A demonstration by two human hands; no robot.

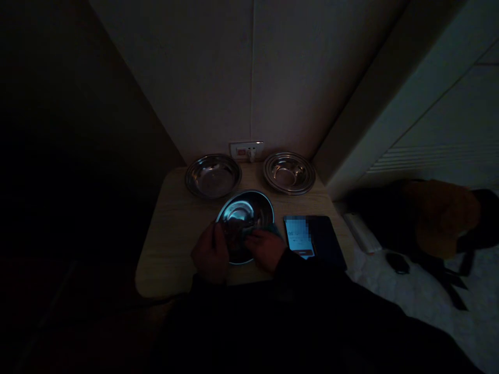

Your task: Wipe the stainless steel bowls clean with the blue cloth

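Note:
A shiny metal bowl (255,200) is tilted up off the small wooden table, its inside towards me. My left hand (212,253) is closed on the bowl's left rim, thumb on the inner side. Inside the bowl's lower right, my right hand (265,248) presses a bluish cloth (273,228) against the metal; the cloth is mostly covered by the fingers and dim in the low light. Behind it stand another metal bowl (213,177) at the left and a stack of metal bowls (289,174) at the right.
The wooden table (167,239) meets a wall with a socket and plug (251,153). A lit phone (299,236) lies on a dark flat object (329,239) at the table's right. Further right, a brown item (444,213) and a small dark object (397,263) rest on white bedding.

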